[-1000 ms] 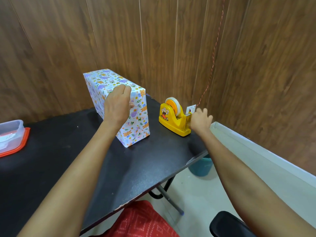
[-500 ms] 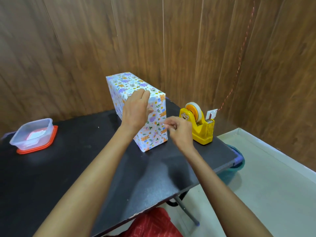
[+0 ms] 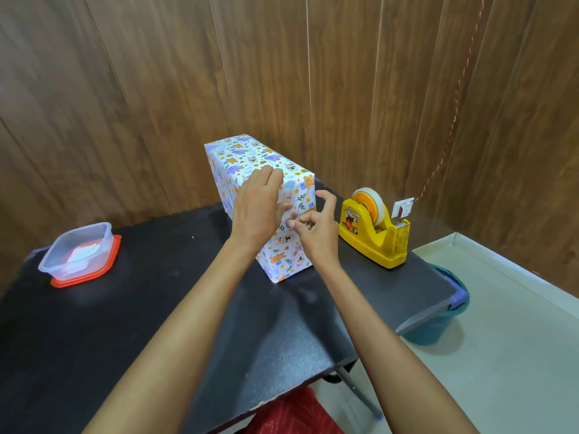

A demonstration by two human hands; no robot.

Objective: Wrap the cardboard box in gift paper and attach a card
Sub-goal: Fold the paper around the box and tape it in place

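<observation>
From the head camera, the gift-wrapped box stands on the far middle of the black table, just left of a yellow tape dispenser. It looks light and stiff, but the glossy paper is probably slippery and easy to crease, so it is best held across the edges rather than the folds. The left hand grips the near top edge, fingers curled over it. The right hand pinches thumb and forefinger at the near end face, likely on clear tape, though no strip can be made out; its other fingers are lifted.
</observation>
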